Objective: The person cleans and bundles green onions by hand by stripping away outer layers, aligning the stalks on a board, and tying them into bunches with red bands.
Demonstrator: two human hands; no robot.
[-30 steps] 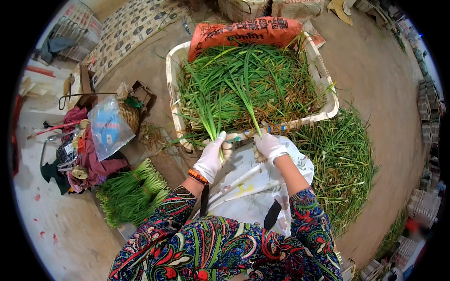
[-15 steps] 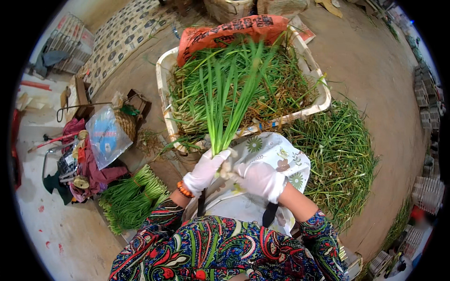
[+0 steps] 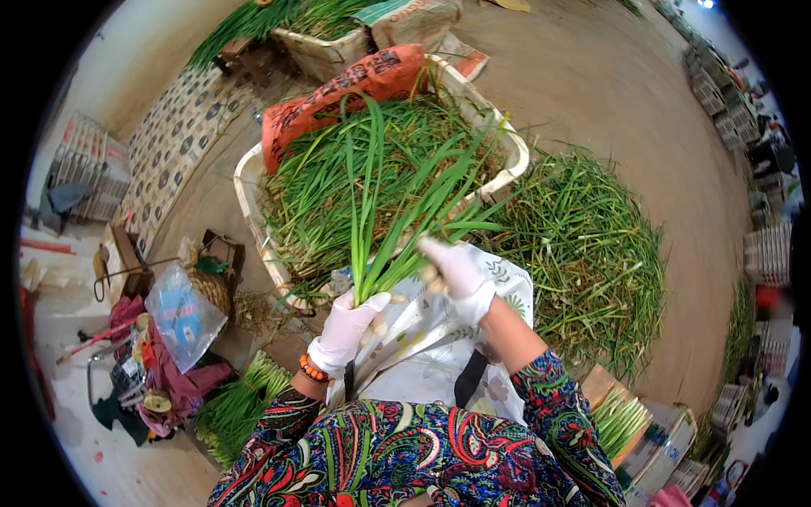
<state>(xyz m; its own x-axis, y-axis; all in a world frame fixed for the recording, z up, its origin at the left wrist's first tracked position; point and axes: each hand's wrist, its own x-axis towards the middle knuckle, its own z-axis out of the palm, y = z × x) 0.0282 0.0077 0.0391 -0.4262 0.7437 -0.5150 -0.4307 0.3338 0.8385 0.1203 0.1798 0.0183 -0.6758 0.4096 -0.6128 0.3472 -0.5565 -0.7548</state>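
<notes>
At the far left of the floor sat a small wicker basket point(image 3: 211, 289) with a clear plastic bag point(image 3: 180, 314) leaning on it, and just below them a tied bundle of green stalks point(image 3: 241, 407) lay beside the person's knee. Nearer the middle, the left hand point(image 3: 348, 328), in a white glove, was closed around the pale base of a bunch of green onions point(image 3: 397, 211), which stood nearly upright over the lap with its leaves fanning out above the white plastic crate point(image 3: 253, 198) heaped with more greens. The right hand point(image 3: 456, 269), gloved too, was on the stalks just above that base, its fingers pinching at the outer leaves; how tightly they closed could not be told. A white floral apron point(image 3: 439, 355) covered the lap beneath both hands. To the right a loose heap of cut greens point(image 3: 583, 253) spread over the bare floor.

Judging from this, the stalks were being stripped or tidied, and it would go best with the left hand gripping firmly low at the roots so the ends stayed level, while the right drew only the limp outer leaves away along the stalk's length rather than sideways, which might snap the sound ones.
</notes>
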